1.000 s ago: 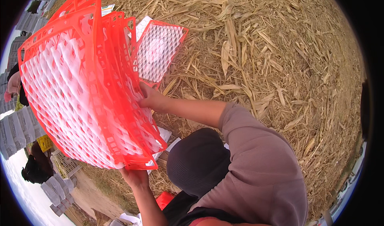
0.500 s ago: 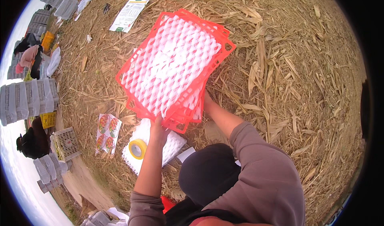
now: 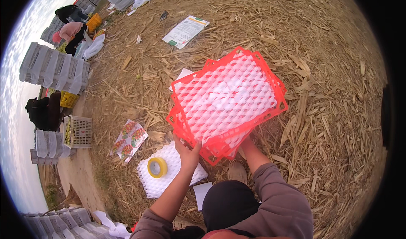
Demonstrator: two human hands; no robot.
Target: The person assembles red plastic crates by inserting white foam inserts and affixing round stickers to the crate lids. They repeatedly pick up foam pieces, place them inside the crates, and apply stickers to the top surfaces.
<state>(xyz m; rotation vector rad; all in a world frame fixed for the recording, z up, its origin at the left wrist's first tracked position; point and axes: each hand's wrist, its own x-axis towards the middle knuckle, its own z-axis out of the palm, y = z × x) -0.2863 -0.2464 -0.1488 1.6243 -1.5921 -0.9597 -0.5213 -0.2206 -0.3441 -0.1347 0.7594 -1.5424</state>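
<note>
Both hands hold a stack of red plastic trays [image 3: 282, 108] with cut-out edges, its layers fanned slightly out of line. White foam netting [image 3: 228, 93] covers the top tray. My left hand [image 3: 187, 151] is closed on the near left edge, thumb over the top. My right hand [image 3: 247, 147] reaches beneath the near right edge; its fingers are hidden by the stack. On the ground by my left forearm lies a white foam mesh pad [image 3: 148, 184], with a roll of yellow tape [image 3: 157, 167] on it.
Dry corn husks and straw cover the ground. A label sheet [image 3: 130, 139] lies left of the pad, a printed bag [image 3: 186, 31] beyond the stack. At left stand wrapped grey crates [image 3: 55, 68], a cream crate [image 3: 80, 131], a yellow crate [image 3: 69, 99] and several people [image 3: 69, 32].
The view has swung, shifting the surroundings rightward. The held stack now appears lower and farther right, closer to my body, and turned somewhat. Both hands have stayed with it.
</note>
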